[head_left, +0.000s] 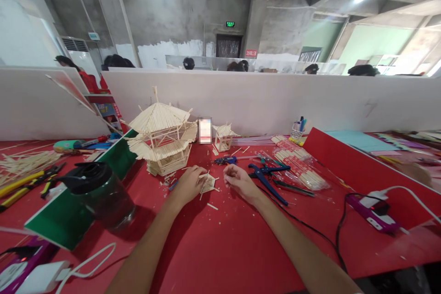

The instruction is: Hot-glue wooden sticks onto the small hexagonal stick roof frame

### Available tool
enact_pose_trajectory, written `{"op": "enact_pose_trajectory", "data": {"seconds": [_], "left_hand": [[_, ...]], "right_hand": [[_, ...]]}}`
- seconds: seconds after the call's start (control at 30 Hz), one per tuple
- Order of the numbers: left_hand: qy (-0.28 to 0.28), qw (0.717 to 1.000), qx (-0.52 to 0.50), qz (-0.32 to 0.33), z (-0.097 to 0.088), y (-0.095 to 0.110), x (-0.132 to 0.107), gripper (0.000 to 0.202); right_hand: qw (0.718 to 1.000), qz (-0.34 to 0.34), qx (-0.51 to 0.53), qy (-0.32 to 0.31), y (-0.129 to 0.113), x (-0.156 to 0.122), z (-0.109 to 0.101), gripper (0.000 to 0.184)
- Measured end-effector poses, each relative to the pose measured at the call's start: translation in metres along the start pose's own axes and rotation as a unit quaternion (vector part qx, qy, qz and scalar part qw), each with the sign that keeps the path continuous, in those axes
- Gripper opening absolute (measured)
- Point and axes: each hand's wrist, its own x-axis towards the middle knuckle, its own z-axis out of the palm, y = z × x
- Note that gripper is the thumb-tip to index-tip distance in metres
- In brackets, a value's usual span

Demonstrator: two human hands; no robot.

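Observation:
My left hand point(189, 185) rests on the red table point(234, 239) with its fingers closed on a small flat piece made of thin sticks point(208, 183). My right hand point(239, 180) is just to the right of that piece, fingers curled, a little apart from it; whether it holds anything is hidden. Behind the hands stands a two-tier stick pagoda model point(161, 140), and a smaller stick pavilion point(224, 136) stands further back. Loose stick bits lie scattered around the hands.
Blue cutters point(267, 177), a glue gun point(225, 160) and a bag of sticks point(298, 165) lie right of the hands. A dark lidded bottle point(103, 190) and green board point(69, 213) sit left. Pliers, stick piles, chargers and cables lie around. A white partition runs behind, people beyond it.

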Motion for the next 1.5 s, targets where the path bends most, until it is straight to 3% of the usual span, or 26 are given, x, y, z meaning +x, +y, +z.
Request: {"op": "enact_pose_trajectory", "data": {"seconds": [0.23, 0.47, 0.57, 0.77, 0.97, 1.1, 1.2, 1.33, 1.43, 1.5], "left_hand": [[0.038, 0.99, -0.132, 0.024, 0.009, 0.032, 0.002, 0.02], [0.111, 0.983, -0.142, 0.032, 0.014, 0.023, 0.003, 0.027], [0.093, 0.988, -0.114, 0.054, 0.007, 0.02, 0.002, 0.031], [0.003, 0.989, -0.072, 0.132, -0.004, 0.017, -0.004, 0.031], [0.011, 0.985, -0.116, 0.127, -0.005, 0.023, -0.007, 0.019], [0.008, 0.952, -0.291, 0.096, -0.015, 0.03, -0.01, 0.018], [-0.006, 0.892, -0.444, 0.079, -0.02, 0.03, -0.01, 0.02], [-0.004, 0.817, -0.576, 0.037, -0.019, 0.028, -0.008, 0.022], [0.016, 0.823, -0.567, 0.024, -0.017, 0.027, -0.006, 0.021], [0.039, 0.863, -0.503, 0.024, -0.017, 0.025, -0.004, 0.02]], "right_hand": [[1.0, -0.011, 0.015, 0.002, -0.001, -0.001, 0.008, 0.034], [1.0, -0.028, -0.005, -0.006, -0.001, -0.001, 0.007, 0.029], [0.998, -0.03, -0.043, -0.022, -0.003, -0.003, 0.008, 0.025], [0.991, -0.048, -0.112, -0.059, -0.009, -0.006, 0.009, 0.02], [0.998, -0.021, -0.047, -0.034, -0.005, -0.002, 0.007, 0.026], [0.99, -0.042, -0.135, 0.005, 0.0, 0.002, 0.004, 0.022], [0.965, -0.058, -0.256, -0.004, 0.001, -0.001, 0.005, 0.021], [0.948, -0.056, -0.305, -0.071, -0.001, -0.008, 0.017, 0.032], [0.925, -0.057, -0.37, -0.067, -0.002, -0.009, 0.022, 0.031], [0.895, -0.062, -0.439, -0.045, -0.001, -0.008, 0.021, 0.025]]}}
